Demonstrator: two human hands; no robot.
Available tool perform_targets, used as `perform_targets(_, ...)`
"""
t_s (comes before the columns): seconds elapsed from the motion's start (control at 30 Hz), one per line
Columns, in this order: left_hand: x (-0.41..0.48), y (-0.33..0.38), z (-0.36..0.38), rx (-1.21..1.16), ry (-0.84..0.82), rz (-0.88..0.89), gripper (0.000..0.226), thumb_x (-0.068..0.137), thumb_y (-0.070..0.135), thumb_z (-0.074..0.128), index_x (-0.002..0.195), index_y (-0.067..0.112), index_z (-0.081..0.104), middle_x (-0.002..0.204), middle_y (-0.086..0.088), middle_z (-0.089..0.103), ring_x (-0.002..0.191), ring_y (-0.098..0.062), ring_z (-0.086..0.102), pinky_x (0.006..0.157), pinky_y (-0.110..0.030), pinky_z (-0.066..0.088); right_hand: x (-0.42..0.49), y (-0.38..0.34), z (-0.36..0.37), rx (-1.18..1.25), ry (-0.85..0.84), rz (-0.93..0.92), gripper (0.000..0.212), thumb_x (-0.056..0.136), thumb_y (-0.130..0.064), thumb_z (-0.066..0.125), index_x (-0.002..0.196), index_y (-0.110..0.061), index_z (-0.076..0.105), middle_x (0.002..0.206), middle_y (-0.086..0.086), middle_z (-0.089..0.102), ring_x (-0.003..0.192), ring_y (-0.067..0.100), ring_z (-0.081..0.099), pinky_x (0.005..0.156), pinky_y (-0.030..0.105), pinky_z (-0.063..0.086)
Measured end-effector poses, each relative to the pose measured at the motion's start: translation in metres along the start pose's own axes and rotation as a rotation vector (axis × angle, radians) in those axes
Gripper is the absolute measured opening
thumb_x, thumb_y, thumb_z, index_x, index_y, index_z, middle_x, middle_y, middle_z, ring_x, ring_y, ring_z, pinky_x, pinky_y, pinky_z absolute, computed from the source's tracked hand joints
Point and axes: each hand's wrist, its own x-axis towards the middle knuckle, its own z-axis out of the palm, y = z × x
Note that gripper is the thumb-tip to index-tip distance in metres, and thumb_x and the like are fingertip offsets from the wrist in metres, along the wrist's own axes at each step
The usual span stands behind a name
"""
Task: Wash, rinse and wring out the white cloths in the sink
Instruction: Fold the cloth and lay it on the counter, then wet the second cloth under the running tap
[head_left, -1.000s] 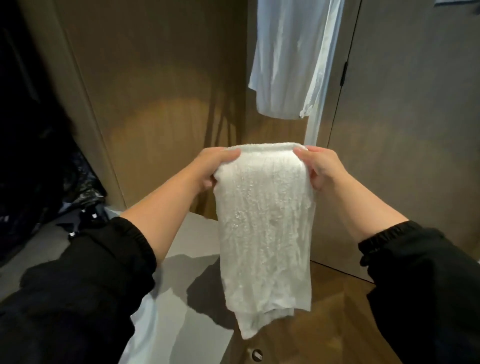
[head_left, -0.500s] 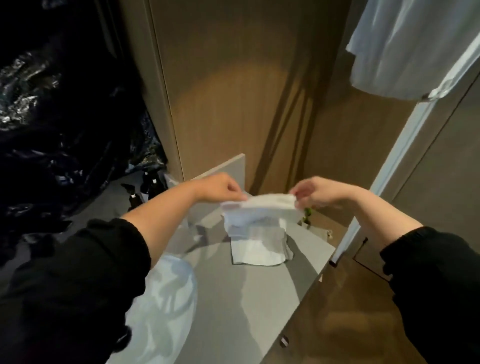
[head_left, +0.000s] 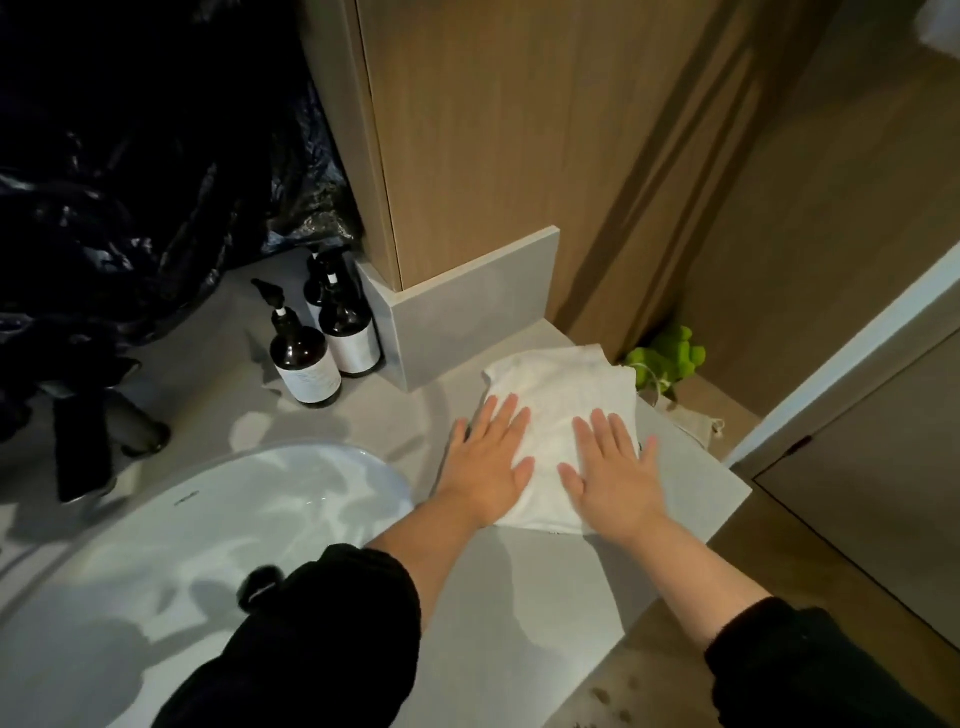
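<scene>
Pressing down on the folded white cloth (head_left: 561, 384), the left hand (head_left: 485, 467) and right hand (head_left: 608, 478) lie side by side; each grip is spread flat, fingers straight, holding nothing; the cloth rests on the grey surface (head_left: 519, 597) right of the sink (head_left: 260, 493), near brown pump bottles (head_left: 306, 364).

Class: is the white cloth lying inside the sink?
No, the white cloth lies on the grey counter beside the sink, under the flat left hand and right hand.
</scene>
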Motion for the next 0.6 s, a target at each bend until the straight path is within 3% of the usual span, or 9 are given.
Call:
perform_targets(0.13, -0.021, -0.013, -0.003, -0.077, 0.055, 0.014, 0.063, 0.096, 0.05, 0.018, 0.153, 0.022, 0.018, 0.162, 0.0, 0.002, 0.149, -0.02, -0.003, 0.119, -0.044, 0.003, -0.007, -0.017, -0.003, 0.011, 0.135, -0.046, 0.061, 0.099, -0.047, 0.016, 0.151, -0.016, 0.019, 0.161, 0.01, 0.009, 0.149, 0.03, 0.003, 0.116, 0.056, 0.001)
perform_targets(0.2, -0.047, -0.03, -0.004, -0.146, 0.166, 0.013, 0.067, 0.086, 0.044, 0.021, 0.143, 0.015, 0.043, 0.156, -0.007, 0.028, 0.145, -0.026, 0.021, 0.117, -0.042, 0.015, -0.013, -0.041, -0.006, 0.077, 0.186, -0.153, 0.068, 0.092, -0.048, 0.01, 0.15, -0.015, 0.027, 0.159, 0.011, 0.016, 0.148, 0.03, 0.007, 0.116, 0.053, -0.001)
perform_targets(0.27, -0.08, -0.056, 0.002, -0.18, 0.304, -0.027, 0.052, 0.081, 0.027, 0.037, 0.123, 0.012, 0.064, 0.142, -0.011, 0.05, 0.133, -0.03, 0.044, 0.111, -0.038, 0.031, -0.018, -0.075, -0.003, 0.103, 0.157, -0.269, 0.073, 0.088, -0.049, 0.007, 0.149, -0.015, 0.028, 0.159, 0.01, 0.018, 0.148, 0.029, 0.007, 0.116, 0.05, -0.001)
perform_targets(0.33, -0.118, -0.087, 0.004, -0.168, 0.375, -0.123, 0.042, 0.077, 0.02, 0.042, 0.106, 0.013, 0.072, 0.13, -0.01, 0.06, 0.122, -0.03, 0.056, 0.101, -0.041, 0.047, -0.02, -0.113, 0.002, 0.136, 0.142, -0.351, 0.064, 0.092, -0.046, 0.023, 0.145, -0.012, 0.036, 0.155, 0.013, 0.027, 0.146, 0.032, 0.017, 0.116, 0.053, 0.008)
perform_targets(0.4, -0.16, -0.117, 0.005, -0.17, 0.467, -0.221, 0.043, 0.074, 0.02, 0.04, 0.1, 0.013, 0.073, 0.121, -0.01, 0.066, 0.113, -0.031, 0.062, 0.093, -0.044, 0.053, -0.023, -0.157, 0.007, 0.132, 0.122, -0.424, 0.054, 0.089, -0.036, 0.043, 0.134, -0.006, 0.049, 0.144, 0.018, 0.043, 0.136, 0.038, 0.035, 0.109, 0.058, 0.025)
perform_targets(0.5, -0.222, -0.157, 0.004, -0.123, 0.502, -0.427, 0.043, 0.078, 0.015, 0.045, 0.115, 0.013, 0.068, 0.131, -0.012, 0.059, 0.126, -0.032, 0.051, 0.105, -0.046, 0.04, -0.036, -0.221, 0.019, 0.134, 0.07, -0.518, 0.047, 0.076, -0.028, 0.059, 0.115, -0.002, 0.064, 0.127, 0.024, 0.058, 0.119, 0.043, 0.054, 0.093, 0.059, 0.043)
perform_targets(0.6, -0.287, -0.198, -0.005, 0.096, 0.438, -0.717, 0.056, 0.083, 0.017, 0.048, 0.139, 0.025, 0.046, 0.152, -0.011, 0.036, 0.145, -0.031, 0.019, 0.114, -0.056, 0.009, -0.066, -0.281, 0.023, 0.219, 0.056, -0.604, 0.044, 0.089, -0.024, 0.057, 0.129, -0.006, 0.055, 0.143, 0.019, 0.045, 0.136, 0.035, 0.039, 0.111, 0.055, 0.027)
